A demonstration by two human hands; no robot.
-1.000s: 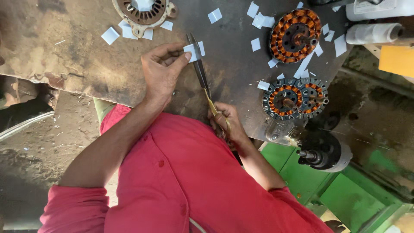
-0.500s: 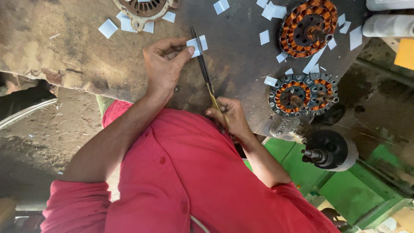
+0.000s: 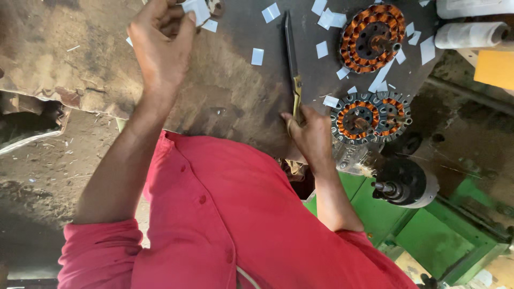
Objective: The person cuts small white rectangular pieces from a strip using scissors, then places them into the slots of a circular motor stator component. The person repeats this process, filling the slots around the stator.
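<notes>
Holding a small white paper slip [image 3: 195,9] between its fingertips, the left hand [image 3: 160,45] is raised over the far part of the dark table [image 3: 225,91], with fingers pinched together on the slip. The right hand [image 3: 309,135] is closed around the brass-coloured handle of a pair of long scissors [image 3: 292,59], at the near edge of the table. The scissors' dark blades lie flat on the table and point away from the person, well apart from the left hand.

Between the two hands the table surface has only loose white slips, for example one [image 3: 257,56] just left of the blades. I count about fifteen such slips scattered on the table, but some are partly hidden.

Right of the scissors there are three wound motor stators with copper coils: one large [image 3: 373,38] farther away and two smaller ones [image 3: 370,116] side by side, just beside the right hand. A white roll [image 3: 470,35] lies at the far right. The person's red shirt [image 3: 230,214] fills the foreground.
</notes>
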